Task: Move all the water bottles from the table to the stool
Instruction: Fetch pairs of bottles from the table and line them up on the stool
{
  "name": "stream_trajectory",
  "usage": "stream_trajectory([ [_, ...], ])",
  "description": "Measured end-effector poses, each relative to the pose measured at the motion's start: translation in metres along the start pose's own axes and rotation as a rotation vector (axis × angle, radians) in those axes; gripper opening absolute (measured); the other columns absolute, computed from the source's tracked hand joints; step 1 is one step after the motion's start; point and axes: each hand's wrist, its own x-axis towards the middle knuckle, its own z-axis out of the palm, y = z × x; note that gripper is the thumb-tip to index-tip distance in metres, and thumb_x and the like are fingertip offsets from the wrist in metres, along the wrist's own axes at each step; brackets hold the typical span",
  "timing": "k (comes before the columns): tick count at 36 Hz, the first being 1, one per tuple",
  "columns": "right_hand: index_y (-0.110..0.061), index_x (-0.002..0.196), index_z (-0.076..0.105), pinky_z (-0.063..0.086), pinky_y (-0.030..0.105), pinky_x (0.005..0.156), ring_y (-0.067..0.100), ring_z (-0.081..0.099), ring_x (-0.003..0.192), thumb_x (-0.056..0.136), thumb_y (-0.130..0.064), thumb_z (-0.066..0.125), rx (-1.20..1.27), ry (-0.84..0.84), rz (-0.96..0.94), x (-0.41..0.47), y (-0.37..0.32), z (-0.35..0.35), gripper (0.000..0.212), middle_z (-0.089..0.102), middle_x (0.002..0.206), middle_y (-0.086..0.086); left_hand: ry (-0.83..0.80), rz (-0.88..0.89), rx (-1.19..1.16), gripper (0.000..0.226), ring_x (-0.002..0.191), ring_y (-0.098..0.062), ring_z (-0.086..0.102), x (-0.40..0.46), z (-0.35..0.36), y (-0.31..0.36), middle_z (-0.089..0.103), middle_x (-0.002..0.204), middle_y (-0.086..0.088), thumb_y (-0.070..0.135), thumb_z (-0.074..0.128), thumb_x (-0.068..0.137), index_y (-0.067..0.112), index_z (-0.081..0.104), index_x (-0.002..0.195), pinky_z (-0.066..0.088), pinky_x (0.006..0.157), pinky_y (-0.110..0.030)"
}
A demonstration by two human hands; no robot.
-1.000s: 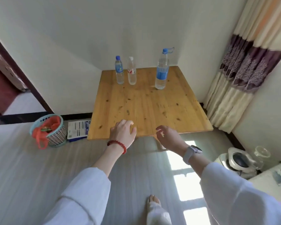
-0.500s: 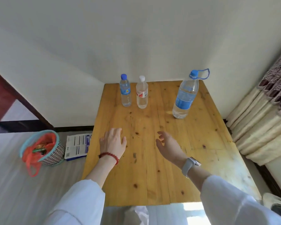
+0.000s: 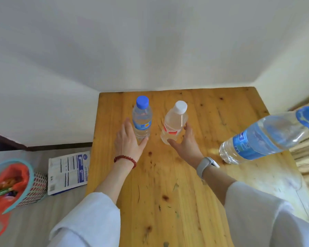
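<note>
Three water bottles stand on the wooden table (image 3: 168, 184). The small blue-capped bottle (image 3: 141, 120) stands at the back left, and my left hand (image 3: 129, 139) reaches around its base, fingers straight along its left side and thumb spread under its front. The white-capped bottle (image 3: 175, 122) stands beside it. My right hand (image 3: 185, 141) cups its lower part, thumb in front and fingers on the right side. The large blue-capped bottle (image 3: 268, 138) stands untouched at the right. No stool is in view.
White walls border the table at the back and right. On the floor at the left sit a teal basket (image 3: 28, 180) with an orange bag and a printed packet (image 3: 69, 171). A curtain edge (image 3: 307, 152) shows at the far right.
I have come closer to the table. Both hands moved forward from mid-table to the two small bottles at the back and now bracket their bases.
</note>
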Motion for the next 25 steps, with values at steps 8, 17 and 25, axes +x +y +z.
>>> stream_trajectory([
  [8, -0.016, 0.135, 0.024, 0.037, 0.024, 0.087, 0.008, 0.043, 0.115, 0.08, -0.024, 0.068, 0.185, 0.064, 0.029, 0.026, 0.013, 0.018, 0.071, 0.042, 0.135, -0.002, 0.008, 0.113, -0.395, 0.074, 0.102, -0.009, 0.049, 0.039, 0.02, -0.01, 0.046, 0.117, 0.005, 0.024, 0.072, 0.075, 0.009, 0.03, 0.134, 0.045, 0.078, -0.023],
  [17, -0.027, 0.13, 0.031, 0.039, 0.012, 0.089, 0.009, 0.047, 0.115, 0.076, -0.03, 0.07, 0.26, 0.057, 0.005, 0.016, 0.021, 0.012, 0.067, 0.048, 0.126, -0.005, -0.018, 0.133, -0.467, 0.068, 0.1, -0.009, 0.048, 0.029, 0.027, -0.004, 0.043, 0.114, 0.002, 0.021, 0.075, 0.072, 0.01, 0.036, 0.126, 0.044, 0.08, -0.021],
  [25, -0.027, 0.125, 0.039, 0.038, 0.019, 0.093, 0.012, 0.046, 0.114, 0.074, -0.037, 0.067, 0.237, 0.076, 0.042, -0.065, 0.041, -0.018, 0.059, 0.05, 0.12, -0.001, -0.173, 0.107, -0.506, 0.081, 0.108, -0.008, 0.044, -0.053, 0.024, 0.007, 0.043, 0.114, 0.006, 0.054, 0.06, 0.061, 0.023, 0.033, 0.131, 0.038, 0.084, -0.015],
])
